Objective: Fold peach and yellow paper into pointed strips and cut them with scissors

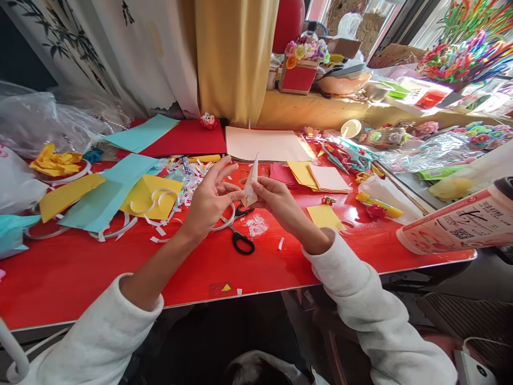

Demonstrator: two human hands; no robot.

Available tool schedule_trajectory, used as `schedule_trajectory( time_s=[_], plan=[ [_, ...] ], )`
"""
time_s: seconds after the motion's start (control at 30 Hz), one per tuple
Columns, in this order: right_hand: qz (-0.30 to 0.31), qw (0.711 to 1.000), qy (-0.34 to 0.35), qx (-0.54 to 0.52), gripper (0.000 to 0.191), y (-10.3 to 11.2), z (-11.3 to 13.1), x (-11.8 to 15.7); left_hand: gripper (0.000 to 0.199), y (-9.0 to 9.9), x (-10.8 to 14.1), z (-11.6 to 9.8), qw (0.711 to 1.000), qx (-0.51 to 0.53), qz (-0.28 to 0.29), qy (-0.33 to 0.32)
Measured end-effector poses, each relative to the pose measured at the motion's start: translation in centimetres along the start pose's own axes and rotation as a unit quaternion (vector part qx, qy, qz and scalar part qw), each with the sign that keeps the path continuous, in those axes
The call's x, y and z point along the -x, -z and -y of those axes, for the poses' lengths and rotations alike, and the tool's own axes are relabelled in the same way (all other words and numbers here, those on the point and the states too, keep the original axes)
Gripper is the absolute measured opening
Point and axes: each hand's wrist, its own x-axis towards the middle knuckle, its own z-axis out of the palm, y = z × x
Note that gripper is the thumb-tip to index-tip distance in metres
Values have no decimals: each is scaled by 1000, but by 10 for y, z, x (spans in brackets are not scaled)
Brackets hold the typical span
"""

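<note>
A small folded piece of pale pink paper (251,184) with a pointed tip stands upright between my hands, above the red table (180,278). My right hand (276,199) pinches its lower right side between thumb and fingers. Close on the left is my left hand (211,199), its upper fingers spread and its thumb near the paper's lower edge; it does not clearly grip the paper. Black-handled scissors (243,243) lie below the hands, partly hidden, beside a white patch of scraps (257,225).
Blue sheets (110,192), yellow paper (154,197) and paper strips cover the left side. Pink sheets (266,144) lie behind the hands, small squares (328,178) to the right. A large cup (457,222) leans at the right edge, near a glue tube (379,205).
</note>
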Motion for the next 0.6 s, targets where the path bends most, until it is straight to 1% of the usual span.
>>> schedule_trajectory(
  time_s=[0.13,0.3,0.6],
  plan=[
    [-8,999,18,30,25,-1,0,0,56,-1,-1,4,1000,2,-24,4],
    [-14,995,36,97,28,0,-3,0,52,-2,-1,8,1000,2,-24,17],
    [-12,992,49,117,27,0,-5,0,48,-3,0,8,999,23,-29,30]
  ],
)
